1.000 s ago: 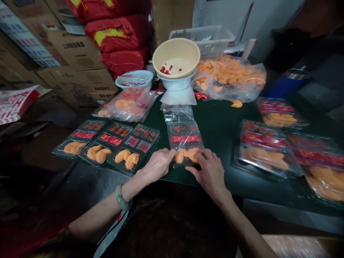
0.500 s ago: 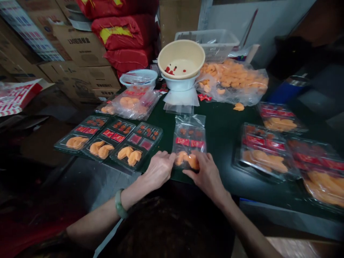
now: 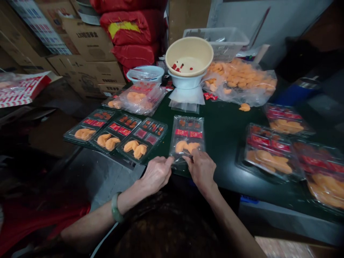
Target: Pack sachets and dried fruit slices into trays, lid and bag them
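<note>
- Plastic bag (image 3: 186, 138) lies flat on the dark green desk (image 3: 228, 132), near its front edge. You have a compartment tray (image 3: 186, 125) inside it, with orange crescent pieces (image 3: 185, 146) at the end nearest you and red sachets (image 3: 185, 133) across the middle.
- Your left grip (image 3: 157, 175), with a green bangle (image 3: 115, 208) on that wrist, sits just left of the plastic bag, its fingertips (image 3: 169, 161) touching the near corner. Whether it pinches the film, I cannot tell.
- Your right grip (image 3: 201, 168) is at the plastic bag's near edge, its fingers (image 3: 194, 153) resting on the film. Thumb hidden, so a pinch cannot be confirmed.
- Step in hand, as judged: you are working the near end of the film around the tray.
- Next move calls for that end to be lying smooth and square to the tray.
- Left of the plastic bag: three uncovered trays (image 3: 115, 130), side by side.
- Right of it: filled packs (image 3: 270, 152), stacked loosely.
- Beyond it: a cream basin (image 3: 189, 53) nested in a white bowl (image 3: 185, 81), and a bulk bag of orange pieces (image 3: 239, 82), with one loose piece (image 3: 244, 107) on the desk.
</note>
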Motion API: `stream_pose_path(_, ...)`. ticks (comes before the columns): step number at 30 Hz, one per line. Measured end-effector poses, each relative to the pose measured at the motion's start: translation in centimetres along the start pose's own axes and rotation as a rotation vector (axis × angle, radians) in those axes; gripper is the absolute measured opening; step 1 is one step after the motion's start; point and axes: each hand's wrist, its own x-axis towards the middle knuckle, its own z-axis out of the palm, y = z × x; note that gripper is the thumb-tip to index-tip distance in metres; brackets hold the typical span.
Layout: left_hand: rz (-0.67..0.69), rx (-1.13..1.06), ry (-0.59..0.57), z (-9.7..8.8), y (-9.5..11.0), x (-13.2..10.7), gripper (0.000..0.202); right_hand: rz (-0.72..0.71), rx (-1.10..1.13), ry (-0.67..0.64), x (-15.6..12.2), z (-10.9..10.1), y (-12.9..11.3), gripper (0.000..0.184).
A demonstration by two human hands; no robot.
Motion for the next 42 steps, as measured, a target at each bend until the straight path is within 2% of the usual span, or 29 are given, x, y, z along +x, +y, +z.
stream_pose_path(3, -0.136, -0.309, 0.007, -0.1, -0.2, -0.8, 0.023, -0.098, 0.005, 0.06, -0.6, 0.6, 0.1, 0.024)
stream_pose_path(5, -0.332, -0.546, 0.07, -0.4, -0.5, -0.6, 0.027, -0.125, 0.021, 0.107, -0.9, 0.9, 0.3, 0.028)
stream_pose_path(8, -0.599, -0.737, 0.193, -0.8, -0.6, 1.2, 0.052, -0.143, 0.061, 0.198, -1.3, 1.1, 0.8, 0.033)
stream_pose_path(9, -0.653, -0.796, 0.188, -0.9, -0.5, 2.2, 0.059, -0.152, 0.078, 0.23, -1.4, 1.2, 0.9, 0.033)
stream_pose_path(11, -0.735, -0.971, 0.08, -1.1, -0.1, 4.2, 0.067, -0.17, 0.097, 0.296, -1.4, 1.3, 1.0, 0.032)
stream_pose_path(14, -0.74, -1.329, -0.188, -1.2, 1.1, 6.5, 0.064, -0.223, 0.088, 0.381, -1.2, 0.9, 1.1, 0.029)
stream_pose_path(15, -0.706, -1.429, -0.231, -1.2, 1.5, 6.9, 0.06, -0.256, 0.086, 0.397, -1.1, 0.7, 1.2, 0.028)
stream_pose_path(17, -0.638, -1.591, -0.212, -1.3, 2.0, 7.2, 0.051, -0.329, 0.086, 0.407, -0.7, -0.2, 1.4, 0.026)
stream_pose_path(19, -0.617, -1.694, -0.124, -1.7, 2.0, 7.2, 0.045, -0.381, 0.064, 0.408, -0.3, -1.5, 1.6, 0.021)
stream_pose_path(22, -0.612, -1.77, -0.048, -3.3, 0.9, 6.9, 0.039, -0.379, -0.023, 0.468, 0.4, -3.5, 2.1, 0.009)
stream_pose_path(24, -0.598, -1.78, 0.028, -4.8, -0.7, 6.7, 0.038, -0.377, -0.065, 0.515, 1.2, -4.4, 2.0, 0.006)
stream_pose_path(26, -0.575, -1.776, 0.128, -6.5, -2.8, 6.6, 0.039, -0.419, -0.06, 0.542, 2.6, -4.8, 0.9, 0.013)
stream_pose_path(30, -0.534, -1.646, 0.373, -9.8, -9.2, 7.6, 0.039, -0.545, 0.031, 0.554, 8.3, -3.5, -4.4, 0.031)
stream_pose_path(32, -0.468, -1.537, 0.471, -11.0, -13.4, 8.7, 0.039, -0.543, 0.067, 0.448, 12.1, -2.2, -7.9, 0.037)
stream_pose_path(34, -0.482, -1.444, 0.508, -11.8, -17.6, 10.0, 0.039, -0.503, 0.103, 0.258, 15.8, -0.8, -11.1, 0.042)
stream_pose_path(37, -0.751, -1.211, 0.494, -11.8, -22.9, 11.2, 0.035, -0.437, 0.165, 0.002, 19.5, 1.2, -14.7, 0.041)
stream_pose_path(39, -0.863, -1.105, 0.485, -11.4, -25.2, 11.2, 0.035, -0.423, 0.187, -0.079, 20.4, 2.2, -16.0, 0.041)
stream_pose_path(42, -0.789, -1.085, 0.486, -10.9, -27.0, 10.5, 0.024, -0.413, 0.207, -0.113, 20.5, 2.9, -16.8, 0.042)
